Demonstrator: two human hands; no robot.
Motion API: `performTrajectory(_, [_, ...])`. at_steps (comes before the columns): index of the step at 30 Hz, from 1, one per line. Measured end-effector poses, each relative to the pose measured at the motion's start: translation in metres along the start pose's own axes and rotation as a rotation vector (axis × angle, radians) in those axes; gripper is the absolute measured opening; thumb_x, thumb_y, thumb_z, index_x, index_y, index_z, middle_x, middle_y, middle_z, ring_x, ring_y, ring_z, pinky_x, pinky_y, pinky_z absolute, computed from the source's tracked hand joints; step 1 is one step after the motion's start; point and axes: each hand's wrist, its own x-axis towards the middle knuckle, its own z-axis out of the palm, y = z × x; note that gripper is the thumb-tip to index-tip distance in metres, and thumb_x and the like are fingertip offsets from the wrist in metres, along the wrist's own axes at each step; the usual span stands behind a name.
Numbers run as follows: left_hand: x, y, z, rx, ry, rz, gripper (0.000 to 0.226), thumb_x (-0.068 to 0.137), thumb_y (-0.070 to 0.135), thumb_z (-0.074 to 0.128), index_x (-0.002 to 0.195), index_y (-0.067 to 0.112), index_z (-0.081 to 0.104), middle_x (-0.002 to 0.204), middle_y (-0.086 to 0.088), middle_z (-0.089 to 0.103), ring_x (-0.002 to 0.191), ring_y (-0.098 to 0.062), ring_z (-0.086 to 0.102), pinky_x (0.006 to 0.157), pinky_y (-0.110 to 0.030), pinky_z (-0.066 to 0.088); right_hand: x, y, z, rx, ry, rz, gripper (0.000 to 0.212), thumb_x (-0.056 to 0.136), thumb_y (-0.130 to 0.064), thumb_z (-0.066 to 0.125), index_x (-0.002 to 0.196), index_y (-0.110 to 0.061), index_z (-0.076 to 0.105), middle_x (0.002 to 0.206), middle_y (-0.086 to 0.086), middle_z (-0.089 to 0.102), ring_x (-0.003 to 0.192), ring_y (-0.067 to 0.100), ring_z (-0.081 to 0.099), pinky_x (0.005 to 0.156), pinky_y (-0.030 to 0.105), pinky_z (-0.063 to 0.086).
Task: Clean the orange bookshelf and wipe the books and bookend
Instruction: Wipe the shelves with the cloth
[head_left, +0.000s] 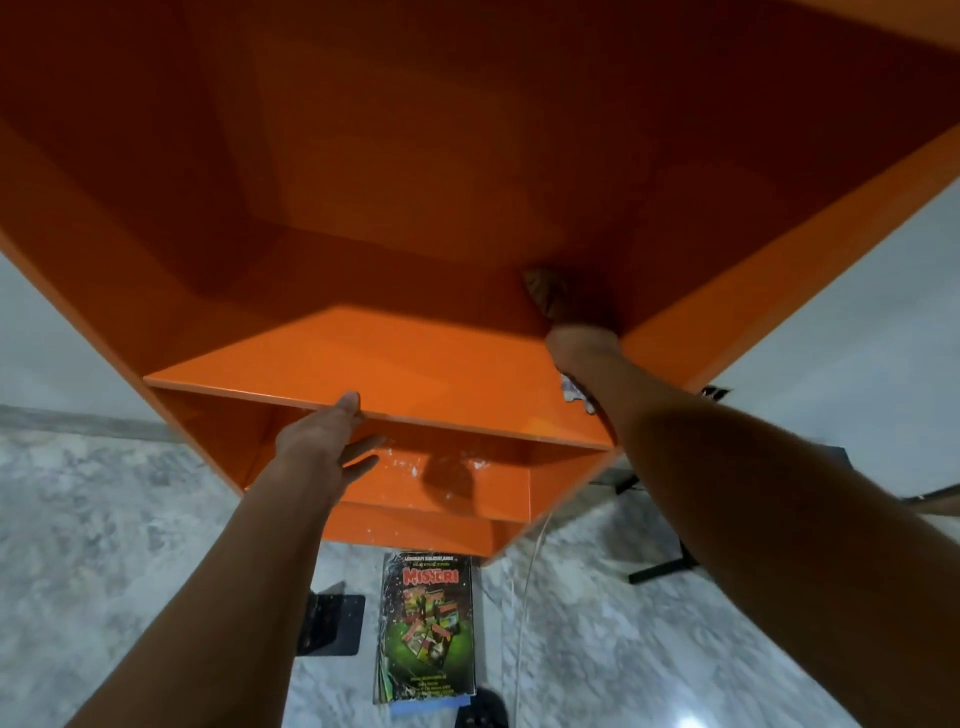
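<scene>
Standing upright, the bookshelf (467, 156) shows its open front, boards running left to right. The right hand (584, 345), grip holding a cloth (574, 391), is in its back right corner. The left hand (317, 441), grip wide, touches a board's front edge. The book (426, 623) lies flat on the floor (104, 519), bookend (332, 623) beside it.

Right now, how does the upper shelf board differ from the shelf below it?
The upper shelf board looks clean and evenly orange; the lower shelf carries white specks. The left hand rests its thumb on the upper shelf board's front edge; the lower shelf lies below that hand's fingers, seemingly untouched. Both are orange and bookless.
</scene>
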Motion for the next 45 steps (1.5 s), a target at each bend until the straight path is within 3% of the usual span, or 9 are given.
performTrajectory(10, [-0.002,0.002,-0.004,0.041,-0.056,0.011,0.021,0.099,0.025,0.058,0.111,0.008,0.06,0.112,-0.006,0.062,0.099,-0.029,0.066,0.085,-0.047,0.052,-0.146,0.028,0.03,0.119,0.15,-0.026,0.048,0.088,0.006,0.056,0.133,-0.009,0.059,0.125,0.012,0.06,0.114,0.029,0.051,0.098,0.035,0.039])
performTrajectory(15, [-0.004,0.003,-0.003,0.053,-0.043,-0.001,0.022,0.099,0.026,0.059,0.11,0.007,0.061,0.118,-0.008,0.064,0.102,-0.029,0.067,0.086,-0.047,0.052,-0.221,0.031,0.023,0.112,-0.167,-0.506,0.038,0.092,-0.015,0.042,0.12,-0.008,0.066,0.11,0.011,0.066,0.097,0.02,0.062,0.081,0.025,0.054])
performTrajectory(20, [-0.007,0.004,-0.002,0.073,-0.028,-0.006,0.026,0.098,0.026,0.06,0.115,0.007,0.061,0.125,-0.01,0.065,0.101,-0.03,0.067,0.087,-0.048,0.052,-0.249,0.031,0.03,0.364,0.047,-0.041,0.053,0.089,0.007,0.056,0.133,-0.021,0.057,0.126,-0.002,0.045,0.118,0.008,0.045,0.093,0.001,0.033])
performTrajectory(27, [-0.008,0.003,-0.007,0.174,-0.027,0.048,0.026,0.098,0.031,0.061,0.109,0.009,0.063,0.113,-0.011,0.071,0.101,-0.03,0.068,0.097,-0.052,0.05,-0.195,0.022,0.049,0.618,0.542,0.27,0.056,0.093,0.007,0.054,0.145,-0.013,0.046,0.141,0.016,0.038,0.131,0.023,0.042,0.109,0.019,0.034])
performTrajectory(30, [-0.003,-0.004,-0.021,0.269,0.224,0.25,0.028,0.093,0.037,0.065,0.105,0.012,0.062,0.111,-0.009,0.071,0.094,-0.025,0.068,0.097,-0.047,0.051,-0.18,0.012,0.07,0.643,0.616,0.292,0.054,0.097,-0.003,0.054,0.148,-0.015,0.042,0.145,0.018,0.03,0.13,0.022,0.038,0.105,0.008,0.031])
performTrajectory(33, [-0.012,-0.007,-0.047,0.309,0.541,0.537,0.045,0.095,0.041,0.06,0.127,0.011,0.049,0.128,-0.01,0.056,0.115,-0.027,0.056,0.101,-0.041,0.046,-0.174,-0.008,0.085,0.672,0.666,0.34,0.049,0.097,-0.003,0.055,0.144,-0.011,0.046,0.147,0.019,0.028,0.123,0.011,0.039,0.102,0.014,0.037])
performTrajectory(36, [-0.009,0.01,-0.076,0.298,0.671,0.645,0.064,0.098,0.037,0.053,0.151,0.013,0.026,0.155,-0.015,0.03,0.139,-0.035,0.038,0.11,-0.046,0.039,-0.169,-0.039,0.093,0.757,0.683,0.339,0.046,0.093,0.009,0.054,0.137,-0.003,0.049,0.146,0.019,0.026,0.116,-0.002,0.036,0.092,-0.004,0.031])
performTrajectory(40, [0.001,0.034,-0.104,0.305,0.497,0.694,0.053,0.106,0.033,0.036,0.156,0.022,0.023,0.16,-0.006,0.03,0.144,-0.029,0.033,0.113,-0.048,0.035,-0.171,-0.092,0.122,0.814,0.551,0.182,0.05,0.086,0.02,0.054,0.132,-0.001,0.052,0.142,0.021,0.028,0.11,-0.002,0.044,0.089,-0.006,0.032])
performTrajectory(45, [0.007,0.051,-0.132,0.361,0.212,0.778,0.035,0.107,0.034,0.028,0.12,0.03,0.06,0.108,0.013,0.062,0.104,-0.015,0.057,0.081,-0.026,0.043,-0.169,-0.167,0.165,0.737,0.442,-0.047,0.063,0.08,0.016,0.063,0.129,-0.022,0.053,0.139,0.0,0.029,0.105,0.024,0.059,0.086,0.01,0.045])
